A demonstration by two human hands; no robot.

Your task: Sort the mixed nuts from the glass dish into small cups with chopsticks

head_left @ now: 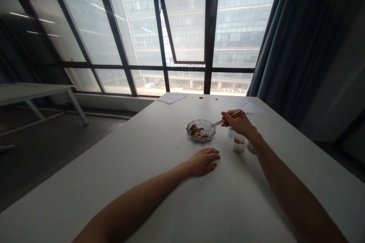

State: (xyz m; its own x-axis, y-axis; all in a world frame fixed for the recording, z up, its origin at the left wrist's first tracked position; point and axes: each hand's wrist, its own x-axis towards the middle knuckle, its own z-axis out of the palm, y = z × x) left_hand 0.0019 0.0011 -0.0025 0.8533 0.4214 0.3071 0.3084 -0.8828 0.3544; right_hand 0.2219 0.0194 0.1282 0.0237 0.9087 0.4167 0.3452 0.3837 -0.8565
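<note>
The left hand point(203, 161) is lying flat on the table point(142, 182), fingers released. Right of the glass bowl point(200, 130) of nuts, the right hand point(238, 123) is gripping 2 chopsticks point(228, 119), tips nearing the bowl's rim. This is seemingly the pick-up step, which calls for a steady pinch on 1 nut.

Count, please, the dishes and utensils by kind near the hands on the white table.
Glass bowl: 1
Small white cups: 2 (another shape behind the right wrist is too hidden to tell)
Chopsticks: 2, held in the right hand
Total: 5
</note>
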